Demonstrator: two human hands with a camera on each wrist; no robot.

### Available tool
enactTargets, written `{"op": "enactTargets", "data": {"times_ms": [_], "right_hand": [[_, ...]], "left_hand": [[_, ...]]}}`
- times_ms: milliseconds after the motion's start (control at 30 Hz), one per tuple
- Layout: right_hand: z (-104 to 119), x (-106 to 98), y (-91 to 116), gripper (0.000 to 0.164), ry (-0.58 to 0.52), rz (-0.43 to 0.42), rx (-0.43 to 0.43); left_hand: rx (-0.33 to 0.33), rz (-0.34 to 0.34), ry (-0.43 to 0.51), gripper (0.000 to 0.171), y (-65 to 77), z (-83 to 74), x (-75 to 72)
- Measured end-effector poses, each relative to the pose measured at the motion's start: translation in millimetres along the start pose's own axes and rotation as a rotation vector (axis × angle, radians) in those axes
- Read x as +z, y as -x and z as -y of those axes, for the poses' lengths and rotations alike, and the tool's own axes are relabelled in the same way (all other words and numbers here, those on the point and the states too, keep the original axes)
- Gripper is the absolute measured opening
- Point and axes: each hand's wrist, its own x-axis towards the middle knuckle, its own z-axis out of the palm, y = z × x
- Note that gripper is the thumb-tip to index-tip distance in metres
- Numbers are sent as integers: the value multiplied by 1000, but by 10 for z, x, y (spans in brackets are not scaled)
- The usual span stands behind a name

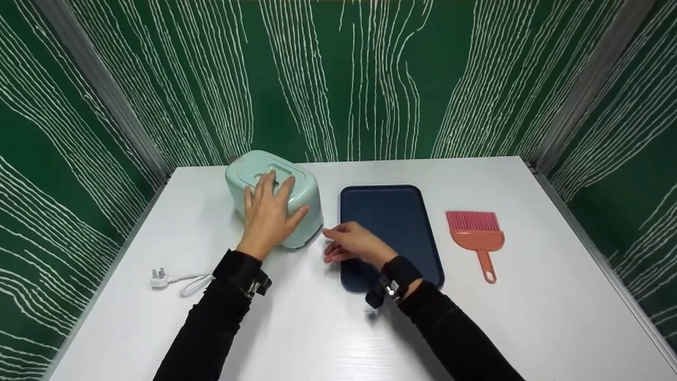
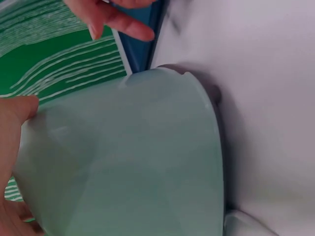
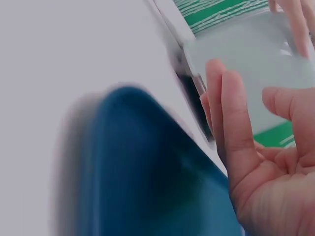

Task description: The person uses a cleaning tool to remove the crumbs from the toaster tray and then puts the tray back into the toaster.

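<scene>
Beneath the left hand (image 1: 267, 217), its fingers spread, the mint-green appliance (image 2: 128, 152) was touched, while the right hand (image 1: 357, 243) was held just beside it, thumb and fingers apart; one-handed contact was established, a grip apparently not yet secured.

The appliance (image 1: 308, 186) is mint, the tray (image 1: 396, 214) navy, the walls (image 1: 338, 79) white-streaked green.

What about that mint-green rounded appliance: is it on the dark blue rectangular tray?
No, the appliance rests on the white tabletop, beside the tray.
</scene>
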Motion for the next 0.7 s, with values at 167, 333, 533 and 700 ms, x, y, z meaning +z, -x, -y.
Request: {"op": "enactTargets", "data": {"times_ms": [167,333,533,700], "right_hand": [[3,169,-60,49,-38,-11,72],[19,317,-109,47,-133,-34,110],[-45,469,-234,39,-335,-62,115],[-102,565,-327,36,-516,-90,100]], "left_hand": [[-3,-26,-3,74,30,11,89],[9,-80,0,73,58,26,168],[60,-181,-10,69,115,51,281],[91,-227,-29,69,154,80,350]]}}
